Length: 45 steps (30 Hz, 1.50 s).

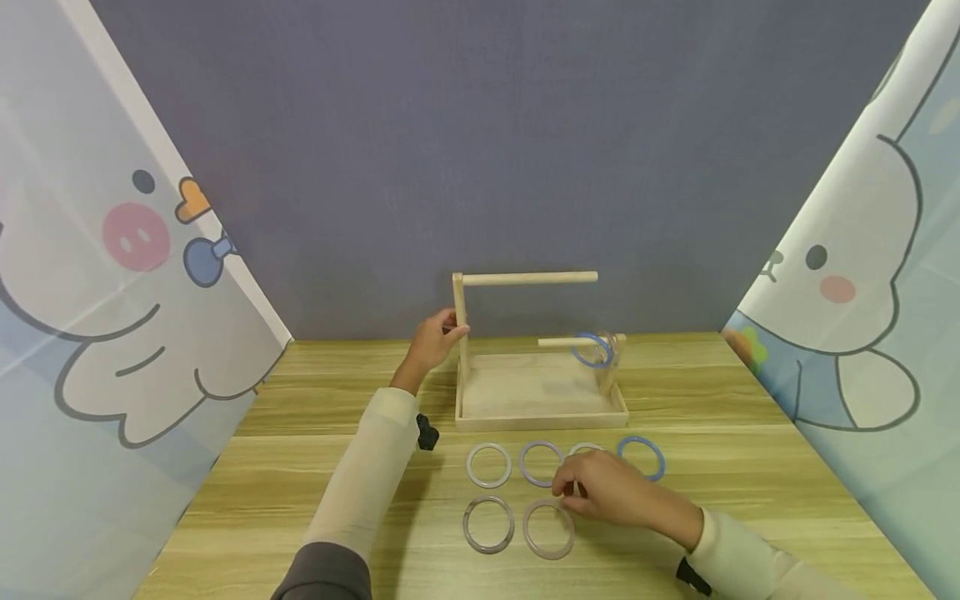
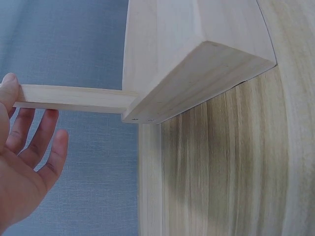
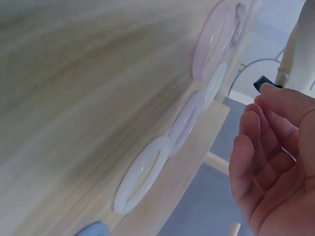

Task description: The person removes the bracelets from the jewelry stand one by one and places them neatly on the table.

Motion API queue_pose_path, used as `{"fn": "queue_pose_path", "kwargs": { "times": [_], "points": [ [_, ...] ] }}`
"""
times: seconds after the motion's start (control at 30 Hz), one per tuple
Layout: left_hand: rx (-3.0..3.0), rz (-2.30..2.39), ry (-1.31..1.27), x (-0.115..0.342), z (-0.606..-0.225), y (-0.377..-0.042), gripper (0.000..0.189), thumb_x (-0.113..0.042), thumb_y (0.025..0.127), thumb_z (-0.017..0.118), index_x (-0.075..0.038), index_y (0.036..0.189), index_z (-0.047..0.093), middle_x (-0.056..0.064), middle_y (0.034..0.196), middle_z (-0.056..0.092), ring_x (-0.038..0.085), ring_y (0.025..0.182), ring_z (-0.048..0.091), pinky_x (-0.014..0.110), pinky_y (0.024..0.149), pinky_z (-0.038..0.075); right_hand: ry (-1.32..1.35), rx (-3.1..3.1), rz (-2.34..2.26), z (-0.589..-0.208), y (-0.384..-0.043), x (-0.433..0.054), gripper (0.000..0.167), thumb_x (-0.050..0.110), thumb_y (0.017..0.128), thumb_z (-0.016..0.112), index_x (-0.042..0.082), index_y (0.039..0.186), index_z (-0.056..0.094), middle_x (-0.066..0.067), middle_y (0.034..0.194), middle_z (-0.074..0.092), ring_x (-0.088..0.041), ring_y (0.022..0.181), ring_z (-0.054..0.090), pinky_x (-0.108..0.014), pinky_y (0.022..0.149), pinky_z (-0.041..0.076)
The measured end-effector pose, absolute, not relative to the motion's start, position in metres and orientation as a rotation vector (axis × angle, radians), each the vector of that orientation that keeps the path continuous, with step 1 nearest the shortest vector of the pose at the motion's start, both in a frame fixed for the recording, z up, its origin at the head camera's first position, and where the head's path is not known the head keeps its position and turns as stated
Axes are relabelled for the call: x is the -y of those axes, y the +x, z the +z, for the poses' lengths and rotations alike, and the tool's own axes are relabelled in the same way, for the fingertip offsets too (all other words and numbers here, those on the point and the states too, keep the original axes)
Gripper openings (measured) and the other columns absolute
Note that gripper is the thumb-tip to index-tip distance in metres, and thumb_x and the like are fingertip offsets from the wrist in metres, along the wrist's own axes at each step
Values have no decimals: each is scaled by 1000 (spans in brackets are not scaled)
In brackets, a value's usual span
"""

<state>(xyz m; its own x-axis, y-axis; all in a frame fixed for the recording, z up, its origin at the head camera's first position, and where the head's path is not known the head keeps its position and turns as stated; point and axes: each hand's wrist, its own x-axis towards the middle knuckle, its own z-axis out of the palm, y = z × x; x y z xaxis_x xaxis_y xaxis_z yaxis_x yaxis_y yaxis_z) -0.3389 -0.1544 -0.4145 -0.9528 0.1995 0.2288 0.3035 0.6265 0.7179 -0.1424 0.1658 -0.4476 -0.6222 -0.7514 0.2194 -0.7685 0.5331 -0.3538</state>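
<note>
My left hand (image 1: 437, 342) pinches the tall left post of a pale wooden bangle stand (image 1: 461, 304), thumb on one side and fingers on the other. In the left wrist view that post (image 2: 74, 97) runs out from the stand's base. Over the bangles on the table hovers my right hand (image 1: 615, 487), fingers loosely bent and nothing held. Just below its fingertips lies a pinkish bangle (image 1: 549, 556); a white bangle (image 1: 585, 445) behind it is partly hidden. A blue bangle (image 1: 637, 439) lies to its right.
A lilac bangle (image 1: 540, 443), a white one (image 1: 489, 486) and a greyish one (image 1: 488, 551) lie further left. On the stand's low right peg (image 1: 558, 342) hang a blue bangle (image 1: 596, 366) and a fainter one. The upper bar (image 1: 532, 278) carries nothing. Printed curtains flank the table.
</note>
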Motion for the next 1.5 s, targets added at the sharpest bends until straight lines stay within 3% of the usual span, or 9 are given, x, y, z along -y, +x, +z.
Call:
{"fn": "queue_pose_path", "kwargs": {
  "times": [0.57,0.97,1.5],
  "points": [
    [2700,-1245,-422,154,-415,-340,38,-30,105,60,-8,136,57,16,130,66,34,120,63,51,100,53,1063,2746,647,-423,-162,-178,10,11,90,76,11,100,76,9,83,70,10,62,47,-14,53,43],
    [2716,-1217,-429,155,-416,-342,39,-36,105,59,-11,135,58,14,130,66,33,120,63,50,99,54,859,2725,633,-409,-176,-185,18,9,90,75,7,108,74,4,84,72,5,63,53,-16,53,44],
    [2704,-1220,-428,154,-417,-341,37,-30,105,60,-8,134,58,16,129,67,34,120,64,51,100,54,678,2672,661,-406,-190,-187,28,6,89,74,2,117,71,1,83,74,0,60,57,-17,48,43]
  ]
}}
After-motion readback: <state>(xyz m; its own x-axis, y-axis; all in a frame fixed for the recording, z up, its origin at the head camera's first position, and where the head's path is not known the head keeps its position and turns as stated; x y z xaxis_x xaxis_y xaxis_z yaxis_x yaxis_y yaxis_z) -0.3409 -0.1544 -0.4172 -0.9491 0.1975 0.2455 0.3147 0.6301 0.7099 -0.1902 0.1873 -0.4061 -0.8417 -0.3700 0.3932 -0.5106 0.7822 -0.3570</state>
